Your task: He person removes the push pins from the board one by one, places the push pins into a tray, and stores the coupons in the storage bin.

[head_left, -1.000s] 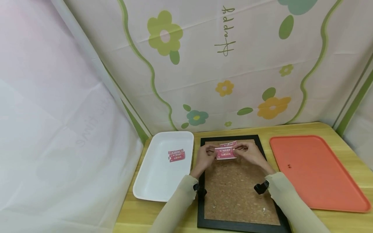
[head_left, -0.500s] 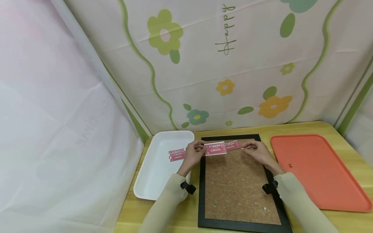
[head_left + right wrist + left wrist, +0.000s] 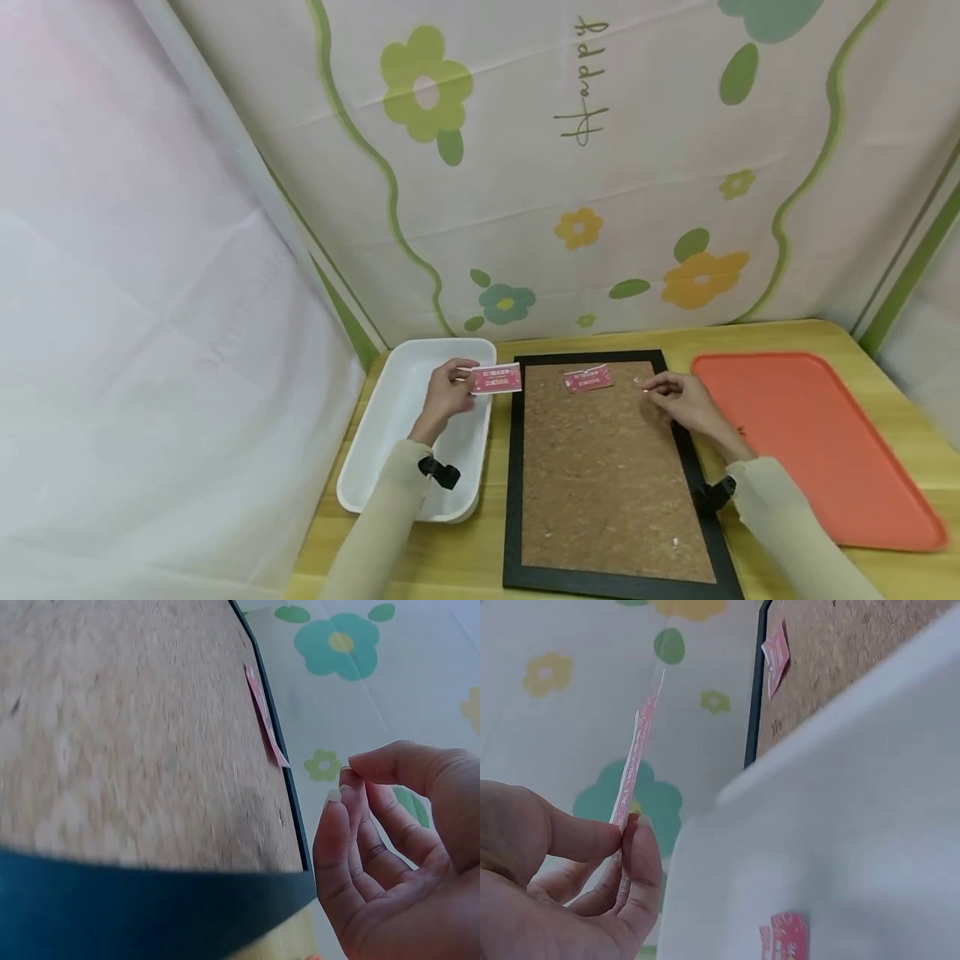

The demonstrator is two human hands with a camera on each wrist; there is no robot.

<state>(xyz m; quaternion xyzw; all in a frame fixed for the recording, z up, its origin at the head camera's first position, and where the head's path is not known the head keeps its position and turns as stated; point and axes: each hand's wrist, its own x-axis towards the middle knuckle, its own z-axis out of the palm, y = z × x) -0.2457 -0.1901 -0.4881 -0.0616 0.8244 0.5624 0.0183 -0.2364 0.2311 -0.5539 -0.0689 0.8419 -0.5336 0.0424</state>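
Note:
In the head view my left hand (image 3: 448,393) pinches a pink-and-white coupon (image 3: 497,378) over the inner side of the white tray (image 3: 348,467). The left wrist view shows that coupon (image 3: 634,761) nearly edge-on between thumb and fingers. A second pink coupon (image 3: 588,378) lies near the top of the framed cork board (image 3: 600,475). My right hand (image 3: 686,404) hovers at the board's upper right. In the right wrist view its thumb and forefinger tips (image 3: 352,771) meet; whether something tiny is between them cannot be told.
More pink coupons (image 3: 787,937) lie in the white tray. An orange tray (image 3: 817,450) with small dark red bits stands right of the board. Small whitish specks, perhaps pins, dot the cork near its lower corners. A flowered cloth (image 3: 510,208) hangs behind.
My left hand has carried its coupon left, off the other coupon and over toward the white tray. My right hand has moved away to the right, leaving the second coupon on the board.

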